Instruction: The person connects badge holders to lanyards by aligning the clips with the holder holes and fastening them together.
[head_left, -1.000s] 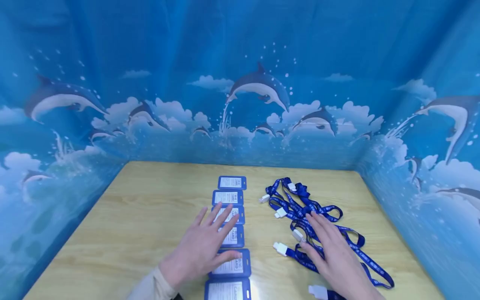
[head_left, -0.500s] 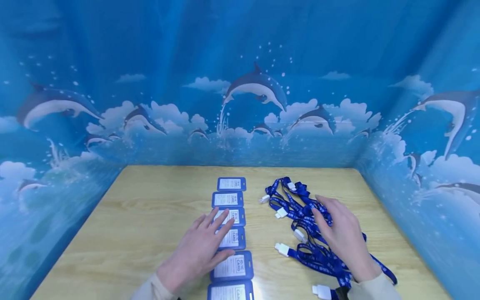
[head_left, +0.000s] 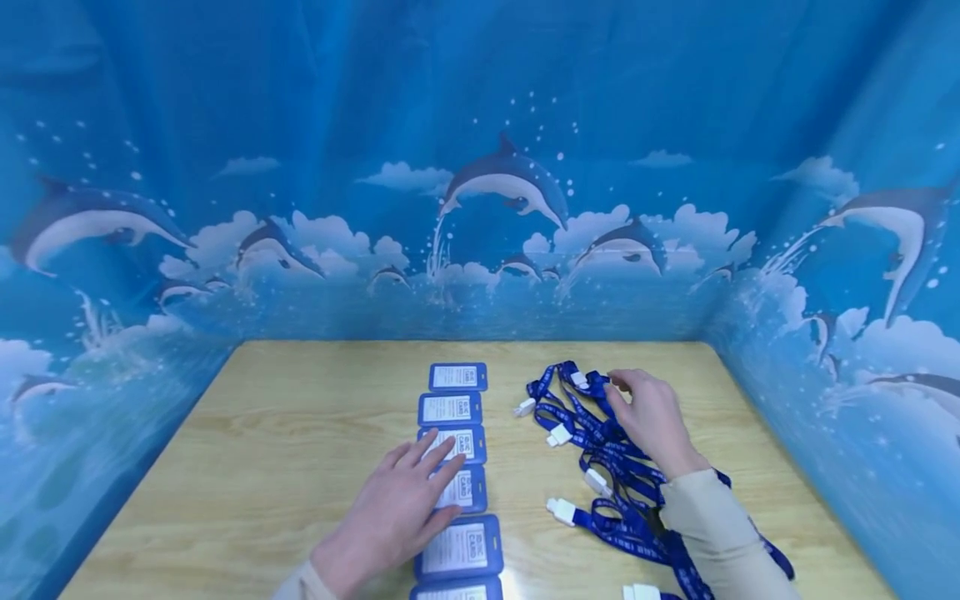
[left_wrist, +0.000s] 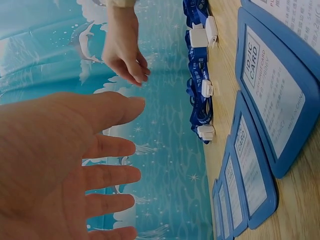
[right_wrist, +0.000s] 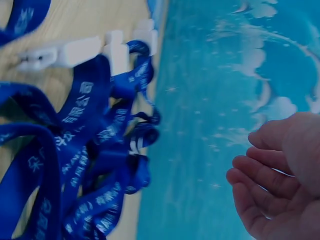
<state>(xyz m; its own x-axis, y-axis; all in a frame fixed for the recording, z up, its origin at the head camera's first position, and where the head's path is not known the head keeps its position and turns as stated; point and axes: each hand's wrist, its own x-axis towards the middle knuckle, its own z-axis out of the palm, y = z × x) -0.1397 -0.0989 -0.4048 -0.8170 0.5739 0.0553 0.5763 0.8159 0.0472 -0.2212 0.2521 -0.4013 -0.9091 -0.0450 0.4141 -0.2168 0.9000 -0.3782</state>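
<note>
Several blue ID card holders (head_left: 447, 408) with white inserts lie in a column down the middle of the table. My left hand (head_left: 397, 504) hovers over this column with its fingers spread, and its palm (left_wrist: 45, 170) shows nothing held in the left wrist view. To the right is a loose pile of blue lanyards (head_left: 577, 408) with white printing and white plastic clips (head_left: 558, 435). Over the far end of that pile is my right hand (head_left: 652, 417). Its fingers (right_wrist: 265, 175) are loosely bent with nothing between them, above the lanyards (right_wrist: 100, 145).
The wooden table (head_left: 315, 417) runs back to a blue curtain (head_left: 480, 292) printed with dolphins, which also encloses both sides. One lanyard's white clip (head_left: 641, 592) lies at the near edge of the head view, and the right sleeve (head_left: 723, 525) passes over the lanyards.
My right hand has moved away from me along the lanyards to the pile's far end, its fingers bending in. The left hand stays over the card holders. The head view has shifted slightly.
</note>
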